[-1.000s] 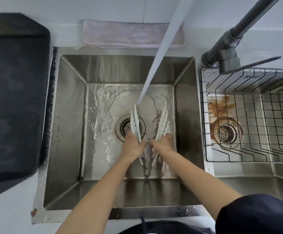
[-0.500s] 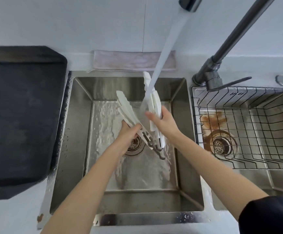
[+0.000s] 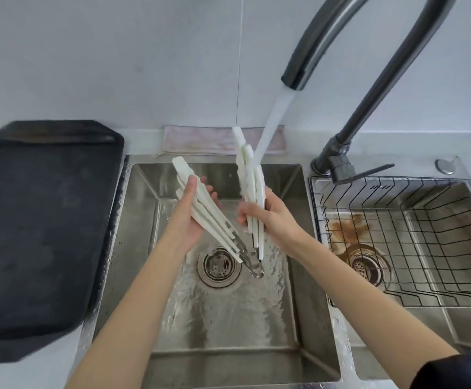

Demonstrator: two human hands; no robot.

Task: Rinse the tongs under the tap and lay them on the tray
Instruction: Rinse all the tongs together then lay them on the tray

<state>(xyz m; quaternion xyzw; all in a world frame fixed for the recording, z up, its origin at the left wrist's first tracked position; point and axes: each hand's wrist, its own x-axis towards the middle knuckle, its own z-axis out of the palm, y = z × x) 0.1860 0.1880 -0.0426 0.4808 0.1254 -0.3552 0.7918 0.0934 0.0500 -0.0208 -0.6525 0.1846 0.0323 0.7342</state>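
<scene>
While water runs into the steel sink point(image 3: 133, 248), left hand point(image 3: 185, 217) and right hand point(image 3: 273, 217) grip white tongs point(image 3: 249, 178) beside the dark tray point(image 3: 46, 234).

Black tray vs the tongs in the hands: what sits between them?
Head view: only the steel sink's left rim and wall separate the black tray from the white tongs in the left hand.

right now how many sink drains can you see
2. One drain sits in the floor of the left basin, under the tongs. The other drain is in the right basin, beneath the wire rack.
</scene>
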